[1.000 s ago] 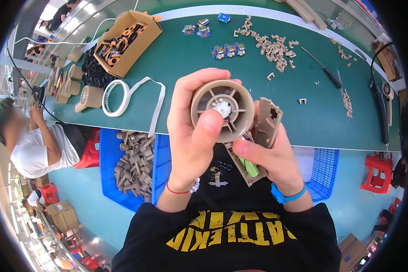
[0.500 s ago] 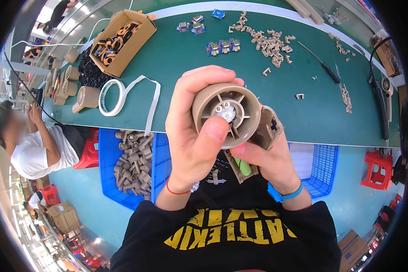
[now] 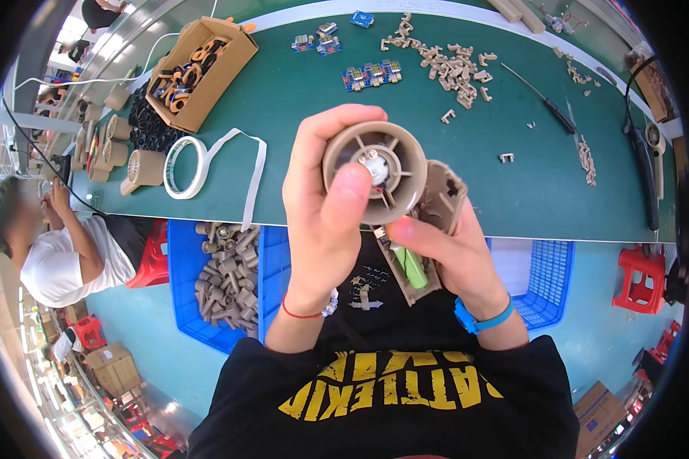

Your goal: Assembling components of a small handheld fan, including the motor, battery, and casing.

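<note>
My left hand (image 3: 314,183) is wrapped around a beige round fan housing (image 3: 416,164), with its open end facing up. Its thumb reaches inside and presses near the silvery motor (image 3: 375,166) at the hub between the spokes. My right hand (image 3: 467,256) grips the handle part below, its thumb near the joint with the round housing. One beige handle shell (image 3: 444,200) stands beside the housing. Lower down, a green cylindrical battery (image 3: 411,268) lies in an open handle half (image 3: 419,294). My right fingers are mostly hidden behind these parts.
On the green table (image 3: 306,115) are small beige clips (image 3: 455,69), blue circuit boards (image 3: 371,74), a screwdriver (image 3: 547,103), white tape (image 3: 185,168) and a carton (image 3: 230,65) of orange-black rings. A blue crate (image 3: 177,283) holds beige housings. Another person (image 3: 76,256) sits at left.
The fan housing has tilted and shifted slightly up and left in my hands. More of the handle half and its green battery now shows beneath it.
</note>
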`<state>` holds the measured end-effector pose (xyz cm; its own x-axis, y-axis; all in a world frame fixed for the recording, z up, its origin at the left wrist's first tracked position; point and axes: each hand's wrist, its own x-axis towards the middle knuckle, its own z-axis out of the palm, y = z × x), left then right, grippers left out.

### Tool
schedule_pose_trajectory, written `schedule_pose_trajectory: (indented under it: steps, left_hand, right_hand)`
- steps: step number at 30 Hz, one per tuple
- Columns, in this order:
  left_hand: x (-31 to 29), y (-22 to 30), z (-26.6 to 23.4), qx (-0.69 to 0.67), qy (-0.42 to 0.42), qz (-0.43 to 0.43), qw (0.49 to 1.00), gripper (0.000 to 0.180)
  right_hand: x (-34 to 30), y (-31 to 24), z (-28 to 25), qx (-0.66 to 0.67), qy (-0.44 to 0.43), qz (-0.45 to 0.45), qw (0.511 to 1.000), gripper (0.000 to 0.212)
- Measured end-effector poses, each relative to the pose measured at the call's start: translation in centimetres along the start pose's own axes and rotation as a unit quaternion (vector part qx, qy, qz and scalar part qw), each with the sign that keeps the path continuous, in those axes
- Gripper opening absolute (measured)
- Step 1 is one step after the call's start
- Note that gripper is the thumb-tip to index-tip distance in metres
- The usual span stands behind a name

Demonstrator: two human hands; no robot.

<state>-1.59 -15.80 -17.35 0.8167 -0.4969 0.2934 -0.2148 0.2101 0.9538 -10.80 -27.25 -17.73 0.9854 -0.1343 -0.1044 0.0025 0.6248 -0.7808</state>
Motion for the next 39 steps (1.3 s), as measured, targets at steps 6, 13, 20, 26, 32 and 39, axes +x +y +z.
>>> schedule_pose_trajectory:
  steps: [6, 13, 20, 26, 32, 39]
  left_hand:
    - [0.3, -0.3, -0.1, -0.038, 0.012, -0.033, 0.999, 0.064]
    - [-0.1, -0.2, 0.3, -0.034, 0.013, -0.039, 0.999, 0.057]
    - [-0.3, -0.6, 0.0, -0.027, 0.022, -0.051, 0.998, 0.057]
    - [0.4, -1.5, -1.2, -0.038, 0.049, -0.087, 0.994, 0.050]
    - [0.4, -1.7, -0.9, -0.014, 0.094, -0.061, 0.994, 0.045]
    - [0.4, -2.1, 0.5, -0.004, 0.121, -0.024, 0.992, 0.044]
  right_hand:
    - [-0.2, 0.1, -0.3, 0.018, 0.010, 0.018, 1.000, 0.033]
    - [-0.3, 0.3, 0.8, -0.020, 0.049, -0.018, 0.998, 0.032]
    - [0.0, 0.5, 0.6, -0.008, 0.047, 0.005, 0.999, 0.034]
    - [-1.8, -1.2, -0.8, -0.262, 0.082, -0.112, 0.955, 0.040]
    - [-3.7, -3.2, -0.5, -0.378, 0.102, -0.003, 0.920, 0.054]
    - [-1.5, -1.0, 0.7, -0.622, 0.142, -0.235, 0.733, 0.052]
